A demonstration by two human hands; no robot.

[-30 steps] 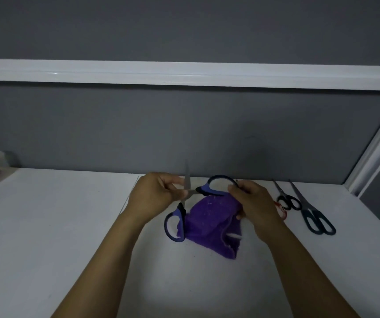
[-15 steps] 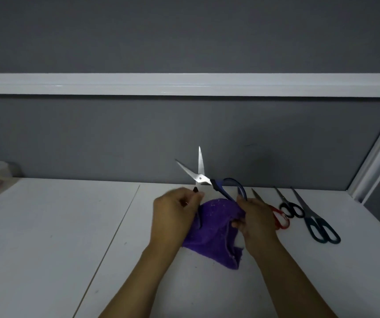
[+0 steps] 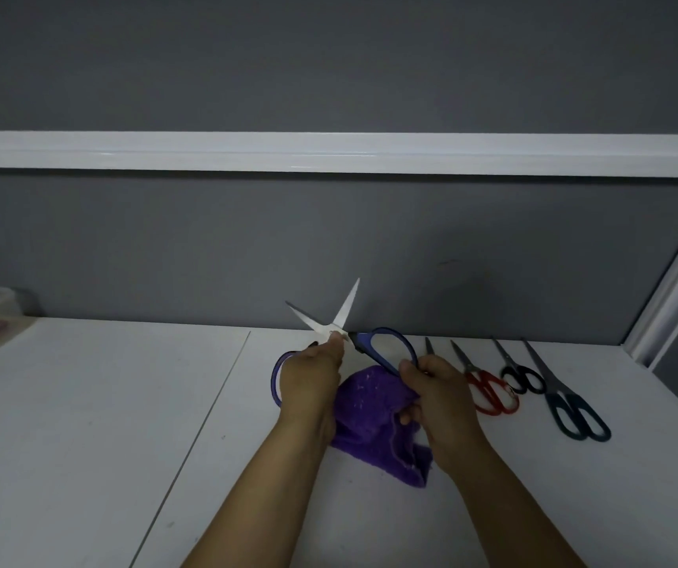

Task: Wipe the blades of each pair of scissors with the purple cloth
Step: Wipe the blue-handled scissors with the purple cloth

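Scissors [image 3: 360, 342] splayed open, both blades pointing up and away, handles nearest

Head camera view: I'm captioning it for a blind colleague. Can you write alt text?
Two hands hold blue-handled scissors open, blades pointing up and away, over a purple cloth on a white table; the left hand grips one handle, the right hand the other. Red-handled scissors, black-handled scissors and dark teal scissors lie to the right.
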